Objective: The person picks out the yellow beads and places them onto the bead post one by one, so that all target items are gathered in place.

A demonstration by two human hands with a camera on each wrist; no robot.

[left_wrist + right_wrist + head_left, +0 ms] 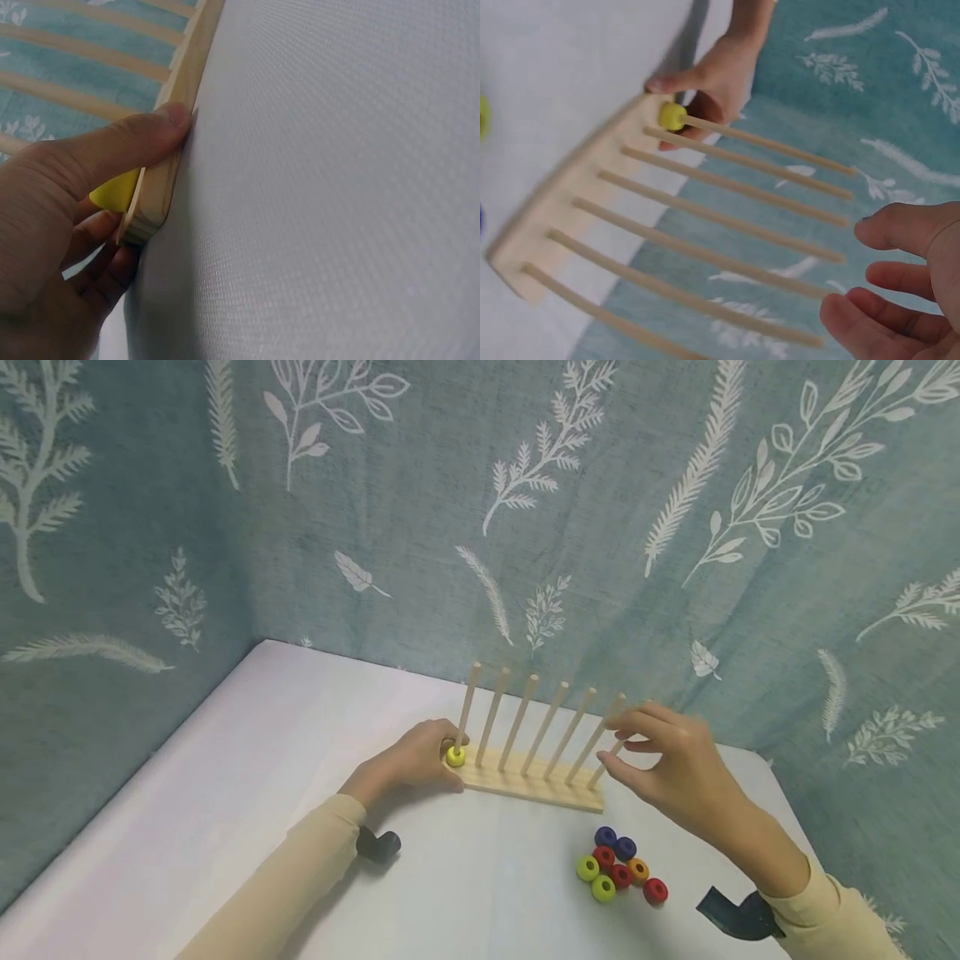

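A wooden peg stand with several upright pegs is on the white table. One yellow bead sits at the foot of its leftmost peg, low against the base. My left hand grips that end of the base, its thumb pressed along the front edge and the other fingers behind. Over by the rightmost pegs, my right hand hovers with fingers loosely bent and apart. Nothing lies between its thumb and fingertips in the right wrist view, where the peg tips point towards them.
Loose beads lie in a cluster in front of the stand's right end: blue beads, red beads, yellow-green beads and an orange bead. A leaf-patterned teal cloth hangs behind the white table and along its sides.
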